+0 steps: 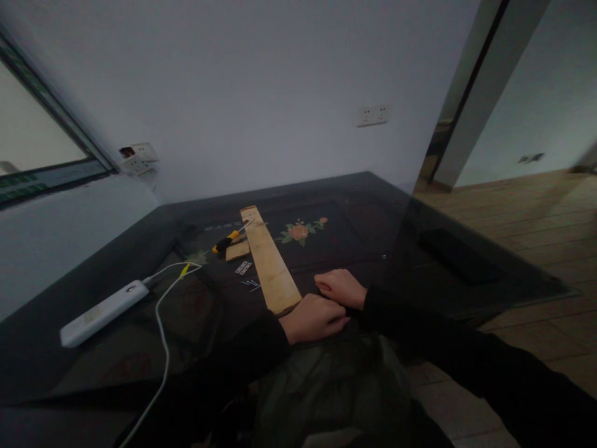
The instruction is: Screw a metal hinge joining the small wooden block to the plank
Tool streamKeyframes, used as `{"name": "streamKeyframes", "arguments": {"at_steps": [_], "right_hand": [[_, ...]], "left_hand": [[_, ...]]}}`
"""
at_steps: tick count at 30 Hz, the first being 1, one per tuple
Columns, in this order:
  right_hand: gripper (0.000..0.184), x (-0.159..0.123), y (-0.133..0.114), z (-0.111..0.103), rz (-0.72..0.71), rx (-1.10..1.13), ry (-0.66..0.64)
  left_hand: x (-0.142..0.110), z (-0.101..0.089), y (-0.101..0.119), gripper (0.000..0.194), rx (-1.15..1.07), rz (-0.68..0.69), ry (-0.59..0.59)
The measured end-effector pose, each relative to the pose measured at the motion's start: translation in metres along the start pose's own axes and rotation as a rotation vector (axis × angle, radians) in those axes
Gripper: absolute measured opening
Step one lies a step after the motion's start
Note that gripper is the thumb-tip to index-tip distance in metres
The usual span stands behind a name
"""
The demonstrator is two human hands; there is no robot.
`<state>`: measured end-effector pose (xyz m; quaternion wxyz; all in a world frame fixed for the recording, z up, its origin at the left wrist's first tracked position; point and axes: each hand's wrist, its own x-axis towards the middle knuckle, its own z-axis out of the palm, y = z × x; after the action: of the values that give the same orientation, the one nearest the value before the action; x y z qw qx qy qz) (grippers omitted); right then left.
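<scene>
The wooden strip point(270, 264) lies lengthwise across the dark glass table point(364, 205), running from the centre of the frame down to the lower middle, where its near end touches my left hand point(313, 318). That hand rests loosely curled at the table's near edge, fingers drawn together and holding nothing I can see; the right hand point(339, 288) lies just beside it, palm down, fingers close together — also without a grip on anything.

I judge this a pause before the work on the strip begins — both hands are idle and the tools lie untouched. Left of the strip, near its far end, sits a yellow-handled screwdriver point(229, 238) with a small wood block point(237, 250) beside it; nearer me lie a small hinge point(243, 268) and a few screws point(252, 285). Any next move, I think, calls for reaching forward and left to these. A white power strip point(103, 312) lies at lower left.
</scene>
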<state>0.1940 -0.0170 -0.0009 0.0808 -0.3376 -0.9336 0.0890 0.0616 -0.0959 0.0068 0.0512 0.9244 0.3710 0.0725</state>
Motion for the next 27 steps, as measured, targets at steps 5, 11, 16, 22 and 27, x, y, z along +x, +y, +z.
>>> {"name": "streamKeyframes", "arguments": {"at_steps": [5,11,16,22,27], "right_hand": [[0.014,-0.0007,-0.0003,-0.0002,0.004,0.002,0.002],[0.016,0.0000,0.0004,0.0019,0.017,-0.023,0.006],[0.018,-0.0003,0.0011,0.0027,0.016,-0.031,0.005],[0.018,-0.0033,-0.0024,-0.0028,0.029,-0.027,-0.016],[0.017,-0.0046,-0.0065,-0.0064,0.039,-0.034,-0.026]], "left_hand": [[-0.0003,0.0007,-0.0002,0.032,0.001,0.017,-0.001],[-0.0005,-0.0004,0.0006,0.030,0.014,0.022,-0.014],[-0.0008,0.0013,0.0011,0.029,0.012,0.016,-0.012],[-0.0015,0.0053,0.0002,0.029,-0.016,0.026,0.021],[-0.0027,0.0062,0.0001,0.030,0.011,0.054,0.044]]}}
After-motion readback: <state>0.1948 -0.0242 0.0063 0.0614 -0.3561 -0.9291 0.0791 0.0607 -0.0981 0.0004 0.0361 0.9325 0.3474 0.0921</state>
